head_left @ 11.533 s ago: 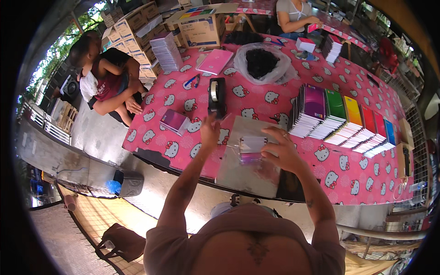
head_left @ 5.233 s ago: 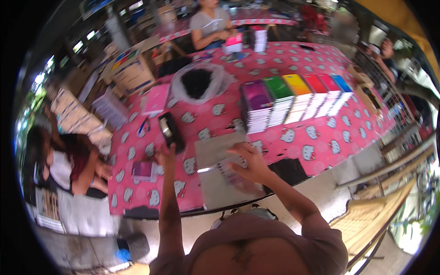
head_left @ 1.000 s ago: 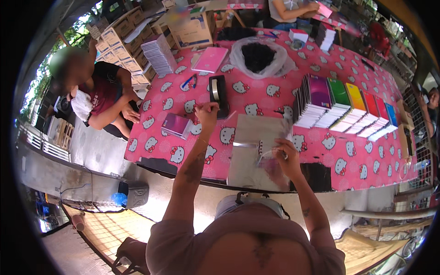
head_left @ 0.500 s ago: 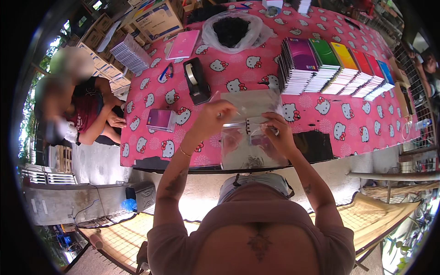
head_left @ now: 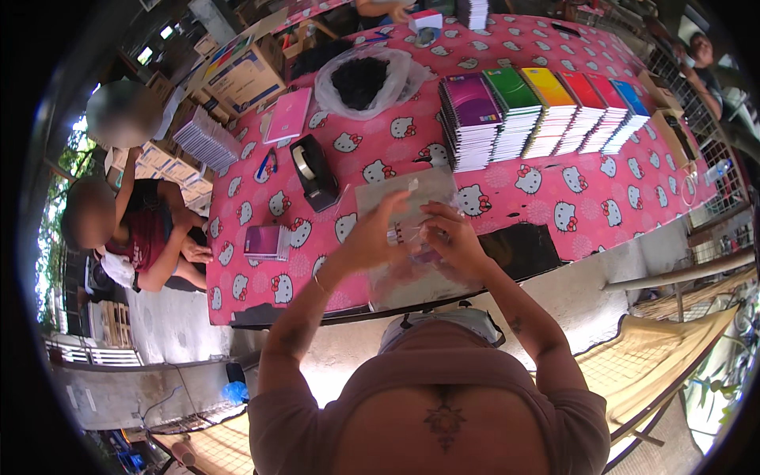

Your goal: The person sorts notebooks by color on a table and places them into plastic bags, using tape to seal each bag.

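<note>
A worn grey board (head_left: 396, 294) lies at the table's front edge under both my hands. Between them a small spiral-bound notebook (head_left: 399, 233) shows partly, with a clear sheen like plastic around it; my hands cover most of it. My left hand (head_left: 374, 236) is over its left side, slightly blurred, fingers stretched forward and apart. On the notebook's right side my right hand (head_left: 453, 239) has its fingers bent and pinched together; what they grip is too small to make out. A black tape dispenser (head_left: 315, 176) stands beyond my left hand.
Stacks of spiral notebooks (head_left: 473, 101) in several colours stand at the far right. Left of the board lies a purple notebook pack (head_left: 267, 242); beyond are a pink notebook (head_left: 288, 115) and a plastic bag of black items (head_left: 360, 83). A person (head_left: 150, 214) sits at the left.
The view has shifted. My left hand has come down closer to the notebook and its curled fingers have stretched out. My right hand's fingers have bent inward over the notebook.
</note>
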The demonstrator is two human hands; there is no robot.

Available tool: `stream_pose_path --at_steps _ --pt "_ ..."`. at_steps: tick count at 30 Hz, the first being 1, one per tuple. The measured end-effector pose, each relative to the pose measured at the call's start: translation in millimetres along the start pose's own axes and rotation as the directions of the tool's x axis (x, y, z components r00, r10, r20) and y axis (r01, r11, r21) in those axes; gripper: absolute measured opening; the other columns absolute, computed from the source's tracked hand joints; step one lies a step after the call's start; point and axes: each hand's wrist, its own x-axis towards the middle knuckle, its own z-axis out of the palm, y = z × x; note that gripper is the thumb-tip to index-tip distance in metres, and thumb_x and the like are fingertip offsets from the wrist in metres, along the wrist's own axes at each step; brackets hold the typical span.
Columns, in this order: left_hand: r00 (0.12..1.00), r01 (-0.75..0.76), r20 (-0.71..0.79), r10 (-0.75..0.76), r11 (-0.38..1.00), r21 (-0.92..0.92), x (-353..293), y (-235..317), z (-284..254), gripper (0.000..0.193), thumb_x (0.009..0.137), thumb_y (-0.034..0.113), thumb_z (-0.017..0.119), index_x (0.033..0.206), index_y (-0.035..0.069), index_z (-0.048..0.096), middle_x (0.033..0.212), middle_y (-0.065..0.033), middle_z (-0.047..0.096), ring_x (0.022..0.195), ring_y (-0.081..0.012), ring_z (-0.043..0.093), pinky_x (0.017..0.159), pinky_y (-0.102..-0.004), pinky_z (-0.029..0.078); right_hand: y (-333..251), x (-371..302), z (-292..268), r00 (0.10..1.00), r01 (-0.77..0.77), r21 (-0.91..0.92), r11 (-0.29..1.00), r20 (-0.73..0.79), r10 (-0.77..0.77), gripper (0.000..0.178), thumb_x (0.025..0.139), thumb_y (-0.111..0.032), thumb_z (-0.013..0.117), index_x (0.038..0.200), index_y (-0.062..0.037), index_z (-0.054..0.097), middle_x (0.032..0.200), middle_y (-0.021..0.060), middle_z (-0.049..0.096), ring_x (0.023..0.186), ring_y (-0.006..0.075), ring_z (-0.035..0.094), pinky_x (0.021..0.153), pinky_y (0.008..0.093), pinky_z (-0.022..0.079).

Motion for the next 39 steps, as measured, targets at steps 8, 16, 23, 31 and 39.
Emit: stream_pose_path --at_steps 8,16,23,31,39 --pt "0.978 -0.127 -0.129 0.167 0.954 0.271 -35 -11 37 0.070 0.084 0.011 0.074 0.145 0.003 0.040 0.097 -0.0101 0.071 0.094 -0.0274 0.067 0.081 -0.0385 0.054 -13 9 -24 0.970 0.157 -0.207 0.966 0.214 -0.112 0.021 0.077 -0.008 0.072 0.097 -0.0086 0.069 0.104 0.0061 0.066 0.101 0.0302 0.060 0.088 0.0444 0.048" --pt "0.974 0.199 -0.135 -0.184 0.974 0.112 -11 1 36 0.078 0.078 0.009 0.078 0.145 0.005 0.038 0.083 -0.0084 0.072 0.082 -0.0257 0.072 0.079 -0.0378 0.055 -18 21 -19 0.950 0.009 -0.326 0.945 0.298 0.094 0.035 0.076 -0.009 0.073 0.110 -0.0113 0.063 0.094 0.0086 0.065 0.096 0.0298 0.062 0.089 0.0432 0.047" --pt "0.980 0.173 -0.155 -0.123 0.913 0.369 5 3 36 0.093 0.076 0.017 0.079 0.153 0.008 0.027 0.089 -0.0120 0.066 0.086 -0.0267 0.067 0.073 -0.0371 0.055 -3 32 -28 0.981 -0.038 -0.254 0.967 0.175 0.084 0.046 0.073 -0.018 0.081 0.113 -0.0079 0.060 0.091 0.0094 0.066 0.090 0.0288 0.066 0.082 0.0409 0.050" --pt "0.924 0.357 0.009 -0.382 0.852 -0.382 20 -52 18 0.089 0.082 0.024 0.082 0.152 0.010 0.029 0.095 -0.0092 0.064 0.091 -0.0209 0.063 0.082 -0.0350 0.052 35 26 -15 0.930 -0.330 0.213 0.920 0.240 0.278 0.029 0.082 -0.013 0.076 0.105 -0.0045 0.060 0.093 0.0053 0.064 0.087 0.0176 0.063 0.078 0.0322 0.050" --pt "0.984 0.067 0.176 -0.040 0.987 -0.149 45 -7 -16 0.011 0.089 0.010 0.067 0.092 -0.001 0.066 0.087 -0.0087 0.068 0.078 -0.0186 0.067 0.077 -0.0341 0.053 39 23 -7 0.958 -0.274 0.321 0.906 0.169 0.230 0.027 0.083 -0.007 0.072 0.105 -0.0044 0.057 0.090 0.0035 0.060 0.086 0.0146 0.059 0.079 0.0296 0.048"
